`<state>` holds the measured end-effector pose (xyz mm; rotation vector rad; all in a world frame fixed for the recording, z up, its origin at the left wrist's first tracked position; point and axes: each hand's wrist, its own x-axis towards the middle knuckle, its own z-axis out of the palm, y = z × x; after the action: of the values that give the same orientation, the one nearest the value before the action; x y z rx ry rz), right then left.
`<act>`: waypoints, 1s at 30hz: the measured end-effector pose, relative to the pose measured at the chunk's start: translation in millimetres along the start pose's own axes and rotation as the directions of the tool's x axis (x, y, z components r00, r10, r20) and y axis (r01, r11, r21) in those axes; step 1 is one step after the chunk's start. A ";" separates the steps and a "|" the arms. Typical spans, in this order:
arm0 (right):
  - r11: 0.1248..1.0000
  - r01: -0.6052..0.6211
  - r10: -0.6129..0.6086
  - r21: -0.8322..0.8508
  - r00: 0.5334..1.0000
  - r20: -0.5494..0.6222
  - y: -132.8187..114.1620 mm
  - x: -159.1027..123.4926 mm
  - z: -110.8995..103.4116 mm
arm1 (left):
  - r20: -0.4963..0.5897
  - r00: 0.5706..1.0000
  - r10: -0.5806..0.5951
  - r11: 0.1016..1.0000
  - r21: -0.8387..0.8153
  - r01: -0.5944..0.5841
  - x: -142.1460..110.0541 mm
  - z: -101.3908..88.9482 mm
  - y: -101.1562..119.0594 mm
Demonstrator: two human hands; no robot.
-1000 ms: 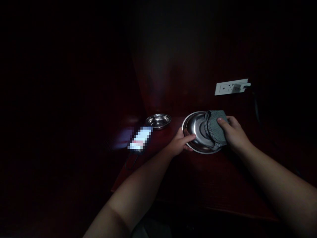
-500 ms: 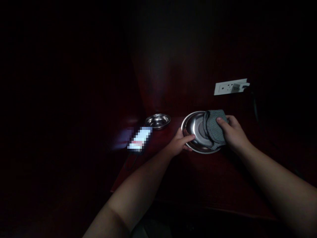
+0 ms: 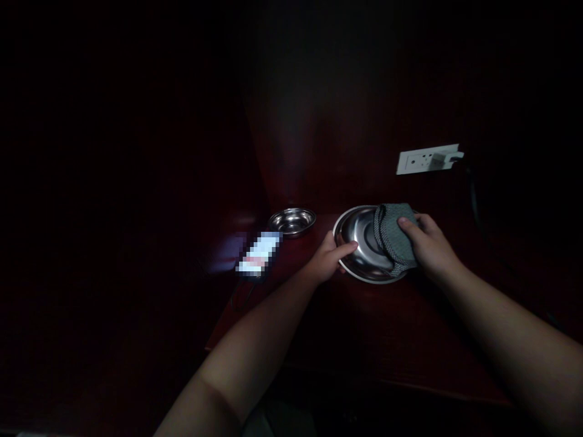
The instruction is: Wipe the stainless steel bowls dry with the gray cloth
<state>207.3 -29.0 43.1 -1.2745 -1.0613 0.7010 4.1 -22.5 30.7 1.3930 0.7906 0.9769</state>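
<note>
A shiny metal bowl [image 3: 357, 258] is tilted toward me above the dark red table. My left hand [image 3: 328, 260] grips its left rim, thumb inside and fingers underneath. On the bowl's right side my right hand [image 3: 426, 243] is closed on a folded grey-green cloth [image 3: 398, 240] with a checked edge. The cloth lies over the right part of the bowl's inside and rim. My right thumb rests on top of it, and the other fingers are partly hidden behind it.
A smaller metal bowl [image 3: 292, 223] stands at the back left of the table [image 3: 346, 340]. In front of it is a lit phone [image 3: 259, 255] with a blurred screen and a cable. A wall socket [image 3: 428, 159] holds a plug, its cord hanging at the right.
The bowl is turned slightly in my left hand, whose fingers now show less below the rim. The cloth stays in my right hand, and the view has shifted a little.
</note>
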 end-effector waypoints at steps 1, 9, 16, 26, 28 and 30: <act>1.000 0.002 -0.002 0.007 1.000 0.010 0.1 -0.3 0.1 | -0.005 1.000 0.007 1.000 -0.002 -0.007 0.3 -0.3 0.2; 0.997 0.066 -0.058 -0.048 0.986 0.155 1.6 -1.4 -2.2 | -0.092 0.993 0.067 0.991 -0.108 -0.077 -3.8 0.0 10.4; 0.996 0.073 -0.057 -0.054 0.963 0.262 -5.6 -7.8 -1.8 | -0.046 0.993 0.108 0.981 -0.159 -0.114 -0.6 -4.2 9.4; 0.988 0.103 -0.049 -0.117 0.917 0.396 -8.7 -9.6 -4.7 | 0.016 0.998 0.061 0.981 -0.184 -0.057 2.2 -7.7 4.3; 0.994 0.081 -0.042 -0.078 0.911 0.410 -9.6 -10.7 -4.0 | 0.015 0.998 0.068 0.977 -0.203 -0.063 1.6 -6.9 4.8; 0.998 0.037 -0.017 -0.041 0.910 0.413 -9.8 -11.8 -3.0 | 0.013 0.997 0.070 0.973 -0.222 -0.066 0.7 -5.7 5.1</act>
<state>204.1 -42.7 50.0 -1.1749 -1.4441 0.9566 -1.2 -19.8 35.5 1.2411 0.6018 1.0686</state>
